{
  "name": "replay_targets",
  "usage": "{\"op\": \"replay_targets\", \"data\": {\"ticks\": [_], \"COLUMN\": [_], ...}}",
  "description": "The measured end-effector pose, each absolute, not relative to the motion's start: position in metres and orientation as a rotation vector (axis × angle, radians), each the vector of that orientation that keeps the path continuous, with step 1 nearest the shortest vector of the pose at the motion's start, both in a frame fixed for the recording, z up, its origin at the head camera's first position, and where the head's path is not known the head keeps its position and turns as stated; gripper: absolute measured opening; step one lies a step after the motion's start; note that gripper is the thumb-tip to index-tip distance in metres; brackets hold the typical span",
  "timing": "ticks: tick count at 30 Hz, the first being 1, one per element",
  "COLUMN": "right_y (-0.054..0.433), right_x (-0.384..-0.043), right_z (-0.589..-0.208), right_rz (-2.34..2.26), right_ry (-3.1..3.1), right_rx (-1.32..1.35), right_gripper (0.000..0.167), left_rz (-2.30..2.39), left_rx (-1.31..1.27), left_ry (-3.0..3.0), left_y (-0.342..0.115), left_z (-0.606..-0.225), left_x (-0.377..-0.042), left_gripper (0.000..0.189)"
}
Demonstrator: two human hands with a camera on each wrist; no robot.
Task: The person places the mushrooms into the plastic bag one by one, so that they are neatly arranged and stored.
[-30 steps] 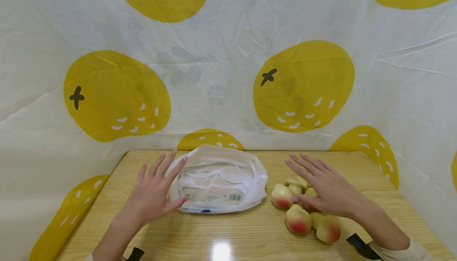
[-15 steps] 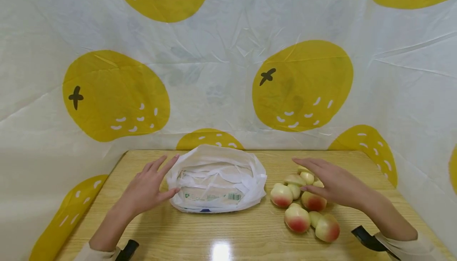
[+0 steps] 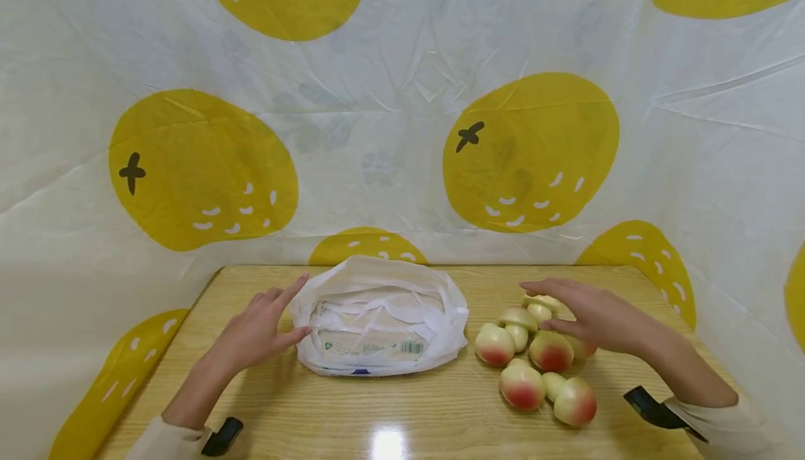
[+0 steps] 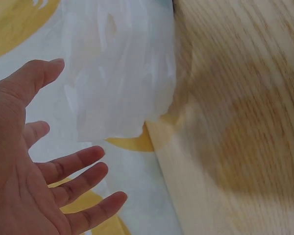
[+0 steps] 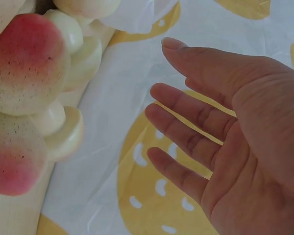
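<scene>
A white plastic bag (image 3: 377, 345) lies on the wooden table with its wide mouth facing up and a barcode on its inner side. Left of it my left hand (image 3: 258, 331) hovers, fingers spread, thumb and index finger close to the bag's rim. To the bag's right is a cluster of yellowish peaches (image 3: 522, 384) with red blush. Pale mushrooms (image 3: 518, 318) sit among them. My right hand (image 3: 591, 314) is held over the far right side of this cluster and covers part of it. In the right wrist view its palm (image 5: 250, 161) holds nothing, beside the peaches (image 5: 27, 61).
The wooden table (image 3: 302, 418) reaches back to a white cloth (image 3: 371, 138) printed with yellow fruit, which also hangs along both sides. A black strap (image 3: 223, 436) is around the left wrist, and another (image 3: 654, 407) around the right.
My left hand has drawn back leftward from over the bag's edge. The right hand has shifted to the right, uncovering more peaches and mushrooms. Bag and fruit stay put.
</scene>
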State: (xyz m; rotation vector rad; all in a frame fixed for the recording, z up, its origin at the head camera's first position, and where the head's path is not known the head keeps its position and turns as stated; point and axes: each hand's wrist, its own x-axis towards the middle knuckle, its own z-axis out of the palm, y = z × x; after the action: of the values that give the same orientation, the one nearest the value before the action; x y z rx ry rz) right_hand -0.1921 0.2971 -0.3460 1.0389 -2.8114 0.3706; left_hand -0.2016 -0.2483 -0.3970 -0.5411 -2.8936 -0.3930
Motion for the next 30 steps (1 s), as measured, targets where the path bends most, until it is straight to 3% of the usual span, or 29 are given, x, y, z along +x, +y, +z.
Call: {"op": "replay_targets", "data": {"ticks": [12,20,30], "right_y": [0.299,0.293,0.276], "right_x": [-0.201,-0.210,-0.213], "right_z": [-0.348,-0.352,-0.357], "right_rz": [0.396,0.399,0.422], "right_ry": [-2.859,-2.879,-2.909], "right_rx": [1.062,1.157,1.267], "right_gripper": [0.053,0.050,0.048], "left_rz": [-0.558,-0.600,-0.620], "left_rx": [-0.591,-0.641,-0.548], "left_ry": [-2.872,-2.915,-2.960], "left_y": [-0.253,-0.255,-0.257], "left_z": [-0.407,-0.407,-0.408], "left_x": [-0.212,-0.213,-0.215], "left_gripper": [0.073,0.053,0.065]}}
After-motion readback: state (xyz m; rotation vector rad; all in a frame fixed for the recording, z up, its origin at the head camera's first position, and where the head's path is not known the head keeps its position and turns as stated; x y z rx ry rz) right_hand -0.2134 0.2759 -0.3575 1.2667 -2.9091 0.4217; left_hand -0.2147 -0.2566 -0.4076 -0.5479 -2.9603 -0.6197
